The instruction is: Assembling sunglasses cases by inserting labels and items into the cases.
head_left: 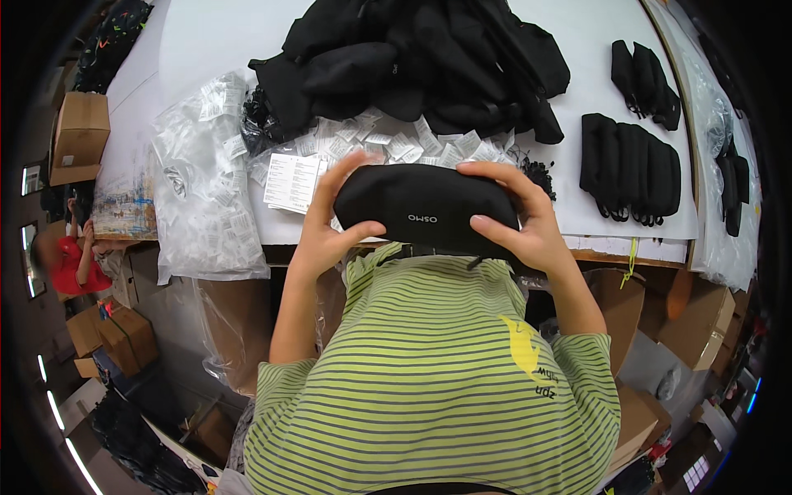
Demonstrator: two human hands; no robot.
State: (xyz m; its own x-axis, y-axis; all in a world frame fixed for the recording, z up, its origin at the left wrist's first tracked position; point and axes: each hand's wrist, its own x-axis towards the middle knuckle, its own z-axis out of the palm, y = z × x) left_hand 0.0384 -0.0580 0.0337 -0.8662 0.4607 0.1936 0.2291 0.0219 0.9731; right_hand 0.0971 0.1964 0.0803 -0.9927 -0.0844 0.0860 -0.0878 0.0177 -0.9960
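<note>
A black zippered soft case [426, 198] with small pale lettering is held level in front of my chest, at the table's near edge. My left hand [334, 219] grips its left end, thumb along the near side and fingers over the far side. At the right end my right hand [521, 210] holds it the same way. Just beyond the case lie many small white labels in clear bags [404, 147]. White printed sheets [293, 181] rest beside my left hand. A large heap of black cases [412, 62] covers the table's far middle.
A clear plastic bag of labels [206, 198] hangs over the table's front edge at left. Rows of black cases [629, 165] lie on the right, with a smaller group [645, 82] behind. Cardboard boxes [697, 326] stand below. A person in red [81, 260] is at far left.
</note>
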